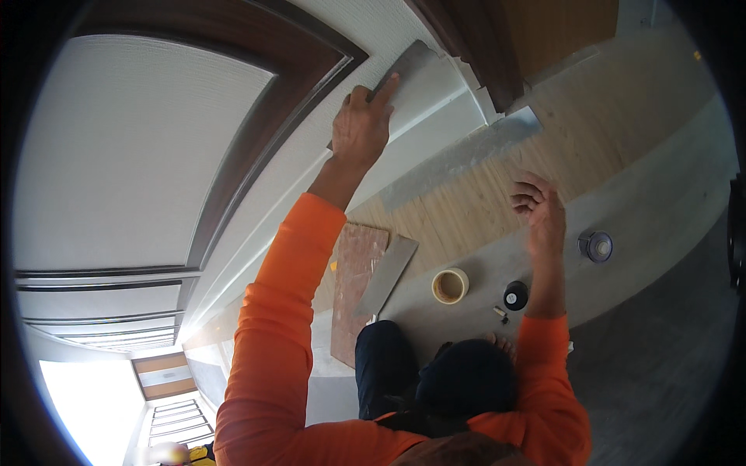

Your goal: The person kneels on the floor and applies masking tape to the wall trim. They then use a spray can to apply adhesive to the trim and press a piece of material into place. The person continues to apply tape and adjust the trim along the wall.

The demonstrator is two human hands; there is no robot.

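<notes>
My left hand (361, 128) grips a thin, flat grey blade (412, 68), like a wide scraper. One finger stretches along it. The blade lies against the wall, just above the white baseboard (435, 124) and beside the dark door frame (497, 62). My right hand (542, 213) hovers over the floor with its fingers loosely curled and partly apart; nothing shows in it. Below the baseboard, a grey strip (458, 159) runs along the wood-look floor. A second flat grey blade (391, 272) rests on a worn reddish board (353, 299) near my knee.
A round cream tub or tape roll (451, 286), a black bottle (515, 296) and a clear purplish round container (597, 246) stand on the grey floor sheet (645, 210). Small bits (501, 313) lie near the bottle. Dark-trimmed wall panels (155, 140) rise at left.
</notes>
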